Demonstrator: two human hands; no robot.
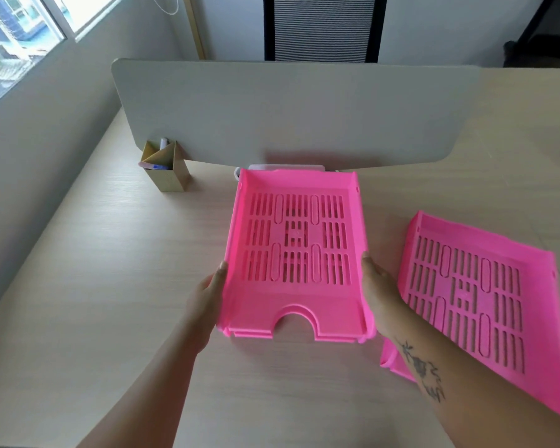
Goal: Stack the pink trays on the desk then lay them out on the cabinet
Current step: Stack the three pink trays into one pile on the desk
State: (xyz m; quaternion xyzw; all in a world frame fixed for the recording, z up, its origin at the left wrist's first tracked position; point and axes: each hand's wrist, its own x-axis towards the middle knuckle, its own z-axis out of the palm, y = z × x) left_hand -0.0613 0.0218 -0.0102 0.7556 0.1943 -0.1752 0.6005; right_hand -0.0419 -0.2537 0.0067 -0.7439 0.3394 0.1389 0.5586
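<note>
A pink slotted tray point(296, 315) sits in the middle of the desk, with the edge of another pink tray showing just beneath its front. My left hand point(207, 294) grips its left wall and my right hand point(380, 286) grips its right wall. A separate pink tray point(485, 299) lies flat to the right, turned at an angle, partly behind my right forearm.
A grey divider panel point(288, 111) stands across the wooden desk point(110, 286) just behind the trays. A cardboard pen holder point(167, 171) stands at the panel's left end. A small white object point(285, 166) peeks out behind the held tray. A black chair point(322, 27) is beyond the panel.
</note>
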